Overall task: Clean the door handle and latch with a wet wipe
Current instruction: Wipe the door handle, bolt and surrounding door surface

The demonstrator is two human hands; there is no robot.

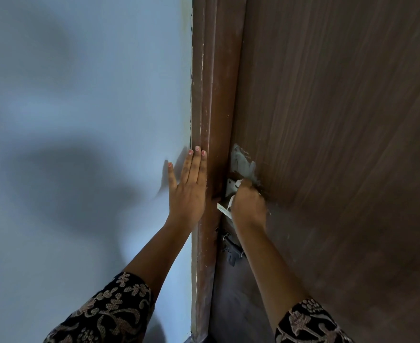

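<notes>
Door handle (225, 211) sits at the edge of the brown door (340, 120), at about 5 o'clock from centre, mostly hidden beneath the right hand (248, 206). That hand is curled shut around a white wet wipe (238, 182), pressing it to the metal plate (230, 186) above the handle. At 6 o'clock from the handle, a dark latch (231, 246) is fixed to the door. The left hand (188, 186) lies open and flat, fingers spread, across the pale wall (80, 95) and the door frame (207, 95).
</notes>
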